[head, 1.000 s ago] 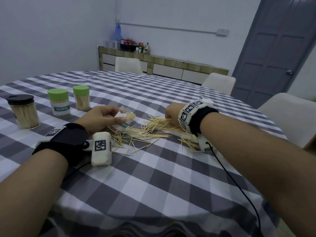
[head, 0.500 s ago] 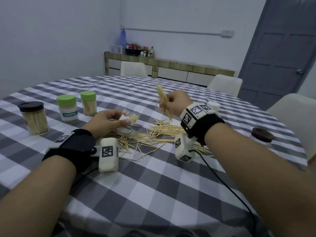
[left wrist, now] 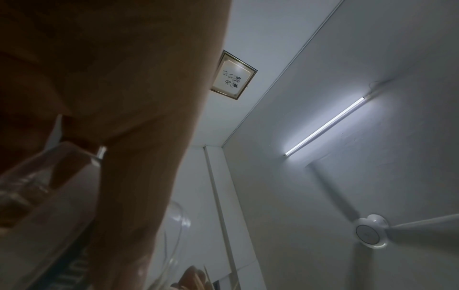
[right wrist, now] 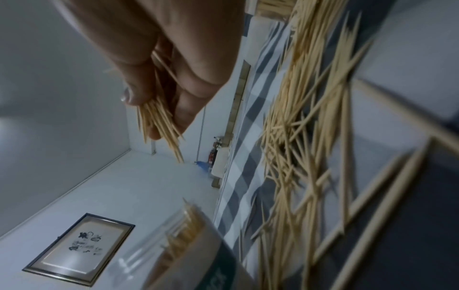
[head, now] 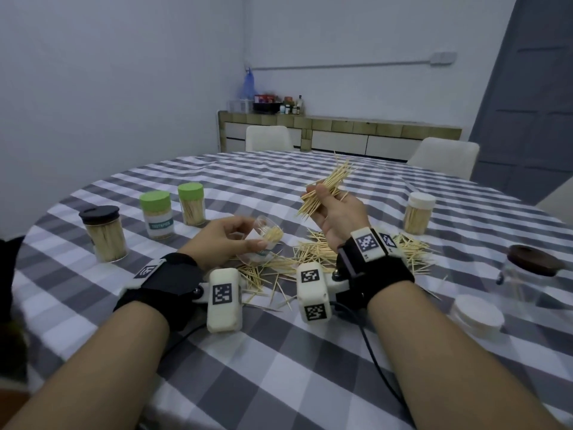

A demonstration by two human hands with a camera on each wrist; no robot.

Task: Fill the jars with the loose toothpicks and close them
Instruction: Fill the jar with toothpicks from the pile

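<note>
My left hand (head: 226, 240) grips an open clear jar (head: 263, 240) tilted to the right, partly filled with toothpicks. My right hand (head: 335, 209) is raised above the table, palm toward me, pinching a bundle of toothpicks (head: 327, 187) between thumb and fingers. In the right wrist view the bundle of toothpicks (right wrist: 159, 123) sticks out past the fingertips (right wrist: 185, 117), above the open jar (right wrist: 188, 245). A pile of loose toothpicks (head: 313, 252) lies on the checked tablecloth (head: 279, 352) between my hands. In the left wrist view only my palm and the jar's rim (left wrist: 178, 221) show.
Closed full jars stand at the left: one black-lidded (head: 104, 232), two green-lidded (head: 156, 218) (head: 191, 203). A white-lidded jar (head: 418, 212) stands at the right. A brown-lidded jar (head: 527, 274) and a loose white lid (head: 477, 315) sit near the right edge. Chairs ring the far side.
My right hand has lifted from the pile with a bundle of toothpicks and turned palm up, higher than before. The left hand keeps the tilted jar in place.
</note>
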